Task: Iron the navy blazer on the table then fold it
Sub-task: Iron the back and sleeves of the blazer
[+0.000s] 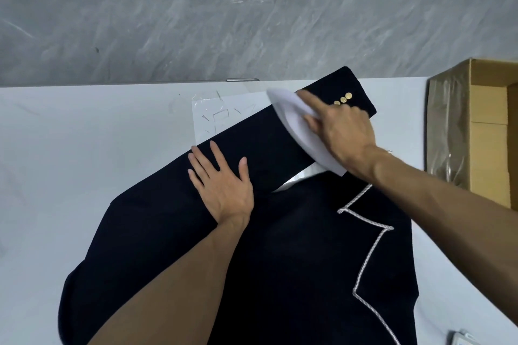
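The navy blazer (294,255) lies spread on the white table (70,148), its lapel edged with white braid. One sleeve stretches up and to the right, ending in a cuff with gold buttons (343,99). My left hand (224,185) presses flat on the lower part of that sleeve, fingers straight. My right hand (342,127) grips a white iron (291,117) that sits on the sleeve near the cuff, index finger stretched along its top.
An open cardboard box (476,126) with plastic wrap stands at the table's right edge. A clear plastic sheet (215,115) lies on the table behind the sleeve. A small grey object (462,339) shows at the bottom right. Grey marbled floor lies beyond the table.
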